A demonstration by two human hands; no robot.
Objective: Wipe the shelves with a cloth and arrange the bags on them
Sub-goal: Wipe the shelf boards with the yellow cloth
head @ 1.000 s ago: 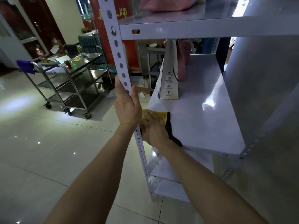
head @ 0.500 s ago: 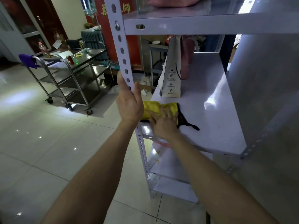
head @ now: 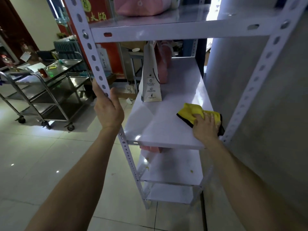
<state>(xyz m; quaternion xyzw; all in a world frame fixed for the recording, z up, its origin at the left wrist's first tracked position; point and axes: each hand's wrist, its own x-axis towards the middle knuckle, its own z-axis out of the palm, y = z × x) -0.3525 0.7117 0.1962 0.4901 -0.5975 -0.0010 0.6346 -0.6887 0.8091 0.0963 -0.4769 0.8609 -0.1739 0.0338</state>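
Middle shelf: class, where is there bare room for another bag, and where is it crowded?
Bare: the front left of the middle shelf, between the white bag, the front edge and the yellow cloth; the right strip behind the cloth. Crowded: back left, with the white bag and pink bag; front right, under the right hand.

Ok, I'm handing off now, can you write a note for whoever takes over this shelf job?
Left hand grips the front left upright. Right hand presses the yellow cloth on the middle shelf, near its front right corner.
White paper bag and pink bag stand at the back of that shelf; a second pink bag sits on the top shelf.
Done: middle shelf being wiped.
Left: lower shelf shows specks, needs wiping; then arrange the bags.
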